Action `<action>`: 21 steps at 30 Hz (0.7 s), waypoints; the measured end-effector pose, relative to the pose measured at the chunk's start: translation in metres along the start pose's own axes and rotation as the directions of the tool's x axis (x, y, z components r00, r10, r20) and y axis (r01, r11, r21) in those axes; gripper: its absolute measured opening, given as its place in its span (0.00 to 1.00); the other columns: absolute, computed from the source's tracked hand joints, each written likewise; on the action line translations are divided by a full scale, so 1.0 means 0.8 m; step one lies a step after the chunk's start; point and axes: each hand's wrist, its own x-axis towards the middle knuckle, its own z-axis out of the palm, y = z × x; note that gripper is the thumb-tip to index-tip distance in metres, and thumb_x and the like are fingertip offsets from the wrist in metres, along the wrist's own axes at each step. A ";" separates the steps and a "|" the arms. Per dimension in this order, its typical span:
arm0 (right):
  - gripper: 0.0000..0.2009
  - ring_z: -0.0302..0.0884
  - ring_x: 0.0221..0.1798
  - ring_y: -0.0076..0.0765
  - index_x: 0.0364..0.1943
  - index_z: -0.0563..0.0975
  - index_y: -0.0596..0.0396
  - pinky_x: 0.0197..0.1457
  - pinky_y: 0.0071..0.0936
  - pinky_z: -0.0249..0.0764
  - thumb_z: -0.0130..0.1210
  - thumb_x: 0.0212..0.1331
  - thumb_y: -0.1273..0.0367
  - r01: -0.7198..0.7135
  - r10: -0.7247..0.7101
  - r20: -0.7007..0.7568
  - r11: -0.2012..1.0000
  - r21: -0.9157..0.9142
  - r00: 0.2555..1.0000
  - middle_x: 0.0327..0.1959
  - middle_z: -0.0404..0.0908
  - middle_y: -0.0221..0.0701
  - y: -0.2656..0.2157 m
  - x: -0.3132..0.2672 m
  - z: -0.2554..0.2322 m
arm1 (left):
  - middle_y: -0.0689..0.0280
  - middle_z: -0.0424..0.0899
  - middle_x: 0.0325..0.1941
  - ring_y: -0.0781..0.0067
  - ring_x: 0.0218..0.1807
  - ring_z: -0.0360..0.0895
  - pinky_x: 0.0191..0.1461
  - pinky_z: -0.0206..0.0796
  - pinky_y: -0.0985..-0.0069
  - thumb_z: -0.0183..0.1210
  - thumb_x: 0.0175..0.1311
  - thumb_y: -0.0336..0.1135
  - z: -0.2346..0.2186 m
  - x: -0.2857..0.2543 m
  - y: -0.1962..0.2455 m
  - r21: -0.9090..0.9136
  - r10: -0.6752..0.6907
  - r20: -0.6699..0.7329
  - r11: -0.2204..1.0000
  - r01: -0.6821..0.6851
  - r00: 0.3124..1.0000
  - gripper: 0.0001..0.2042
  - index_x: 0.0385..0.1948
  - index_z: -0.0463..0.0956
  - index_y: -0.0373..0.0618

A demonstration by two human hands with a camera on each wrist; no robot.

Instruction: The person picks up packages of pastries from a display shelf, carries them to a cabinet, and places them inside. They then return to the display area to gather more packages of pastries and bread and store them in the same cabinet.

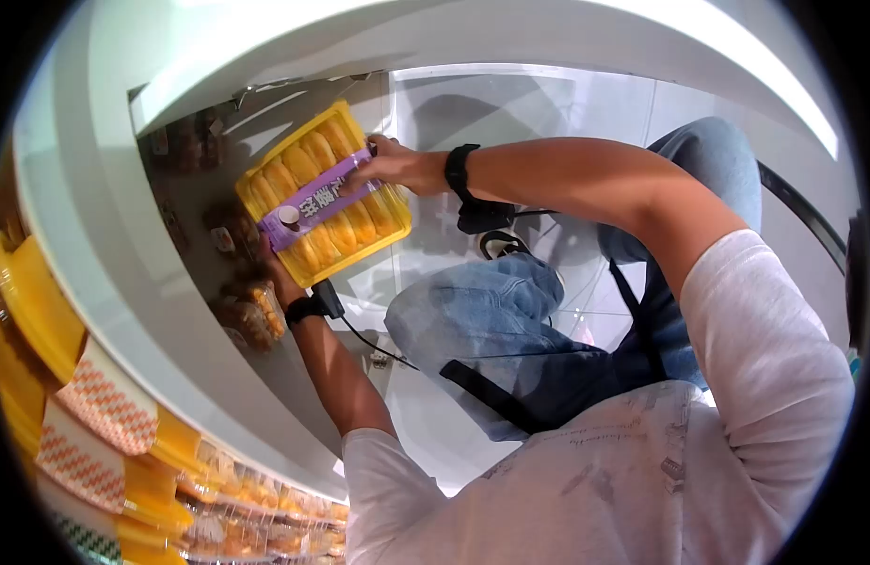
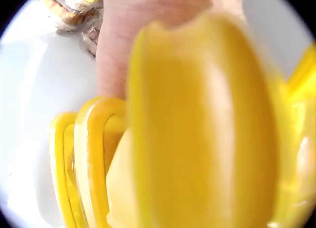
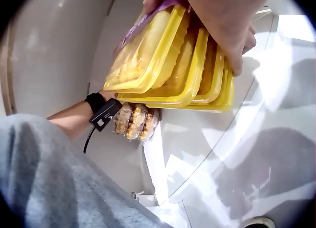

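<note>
Right hand (image 1: 394, 168) clamped on stacked yellow pastry trays (image 1: 362, 224); left hand (image 1: 281, 279) at their opposite side, its finger closure hidden. Level, two-sided support would best prevent slipping.

Over at ten o'clock, the purple band (image 1: 312, 203) on the yellow tray (image 1: 358, 260) seems to read 老婆饼; near five, the shirt (image 1: 567, 508) print is illegible.
</note>
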 end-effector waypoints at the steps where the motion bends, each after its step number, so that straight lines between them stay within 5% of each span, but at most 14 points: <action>1: 0.46 0.68 0.63 0.43 0.61 0.61 0.63 0.66 0.36 0.70 0.75 0.35 0.64 0.009 -0.009 -0.020 1.000 -0.017 1.000 0.57 0.69 0.42 0.001 0.012 0.000 | 0.61 0.70 0.65 0.62 0.65 0.68 0.68 0.61 0.64 0.48 0.66 0.65 0.001 0.009 0.005 0.009 0.013 0.006 1.000 -0.013 1.000 0.34 0.65 0.66 0.47; 3: 0.46 0.69 0.62 0.42 0.60 0.63 0.64 0.65 0.35 0.71 0.76 0.33 0.61 0.044 -0.044 0.011 0.999 -0.016 0.999 0.58 0.68 0.41 0.003 0.010 -0.002 | 0.63 0.72 0.63 0.63 0.64 0.69 0.67 0.62 0.64 0.48 0.67 0.64 0.003 0.017 0.009 0.095 0.039 -0.056 0.995 -0.034 0.998 0.33 0.63 0.67 0.46; 5: 0.49 0.66 0.66 0.42 0.64 0.57 0.65 0.71 0.32 0.61 0.74 0.36 0.62 0.016 -0.016 -0.009 0.999 -0.041 1.000 0.59 0.69 0.42 0.006 0.004 0.002 | 0.63 0.73 0.62 0.64 0.63 0.70 0.66 0.63 0.64 0.48 0.67 0.64 -0.001 0.030 0.009 0.056 -0.012 -0.022 0.998 0.013 1.000 0.33 0.63 0.68 0.46; 11: 0.57 0.63 0.68 0.47 0.68 0.51 0.69 0.70 0.37 0.64 0.75 0.33 0.60 0.062 -0.087 -0.194 0.989 -0.133 0.977 0.60 0.65 0.48 0.040 0.030 0.002 | 0.65 0.77 0.60 0.64 0.59 0.74 0.65 0.64 0.66 0.47 0.69 0.59 -0.007 0.062 -0.006 0.025 -0.068 0.042 0.997 0.067 0.997 0.28 0.61 0.69 0.46; 14: 0.63 0.59 0.69 0.52 0.71 0.47 0.65 0.71 0.39 0.64 0.76 0.29 0.57 0.015 -0.083 -0.277 0.971 -0.240 0.957 0.64 0.56 0.52 0.034 0.025 0.009 | 0.64 0.75 0.63 0.65 0.62 0.73 0.67 0.64 0.66 0.46 0.72 0.55 -0.024 0.082 -0.024 0.026 -0.095 0.191 0.995 0.092 0.977 0.27 0.64 0.66 0.46; 17: 0.65 0.55 0.70 0.55 0.73 0.45 0.60 0.73 0.42 0.60 0.76 0.28 0.55 0.013 -0.114 -0.313 0.951 -0.308 0.943 0.65 0.54 0.52 0.033 0.021 0.008 | 0.64 0.73 0.65 0.66 0.63 0.72 0.67 0.63 0.65 0.45 0.73 0.56 -0.008 0.059 -0.009 0.045 -0.154 0.150 0.988 0.149 0.977 0.28 0.65 0.64 0.46; 19: 0.68 0.53 0.72 0.56 0.74 0.42 0.60 0.75 0.43 0.57 0.77 0.28 0.52 0.060 -0.135 -0.279 0.963 -0.264 0.951 0.67 0.52 0.52 0.031 0.013 0.007 | 0.63 0.72 0.67 0.66 0.65 0.70 0.70 0.60 0.64 0.45 0.73 0.57 -0.006 0.042 -0.009 0.090 -0.142 0.161 0.988 0.129 0.977 0.29 0.67 0.62 0.45; 21: 0.69 0.52 0.72 0.57 0.74 0.42 0.57 0.74 0.46 0.57 0.76 0.26 0.48 0.044 -0.132 -0.276 0.952 -0.304 0.952 0.66 0.54 0.52 0.033 -0.008 0.005 | 0.62 0.70 0.68 0.66 0.68 0.67 0.72 0.55 0.64 0.46 0.73 0.57 -0.020 0.039 -0.030 -0.132 0.106 0.264 0.989 -0.073 0.959 0.31 0.68 0.60 0.45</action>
